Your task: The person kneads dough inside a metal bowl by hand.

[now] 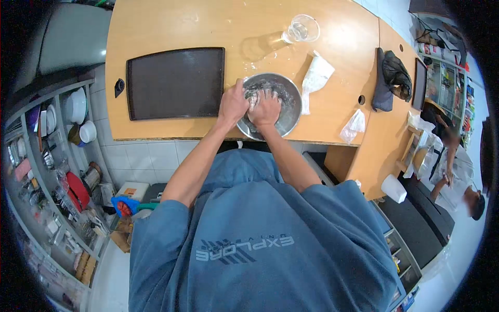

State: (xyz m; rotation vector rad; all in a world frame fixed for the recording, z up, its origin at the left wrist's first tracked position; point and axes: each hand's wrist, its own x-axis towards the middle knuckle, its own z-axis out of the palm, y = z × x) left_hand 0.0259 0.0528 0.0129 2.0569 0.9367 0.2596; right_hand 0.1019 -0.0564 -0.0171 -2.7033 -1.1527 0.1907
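Bench smooth, wood-toned; round, shiny metal bowl at near edge | left hand clenched on bowl's left rim; right hand inside, fingers floury, cannot tell whether grasping | dark flat tray crowds left side | clear cup far; crumpled white bag right, smaller bag beyond

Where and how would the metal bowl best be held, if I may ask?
I'd take the metal bowl by its left rim, coming from the left, with thumb and fingers on either side of the wall. It sits open side up with a round edge; the left hand is at that side, while the right hand works down inside.
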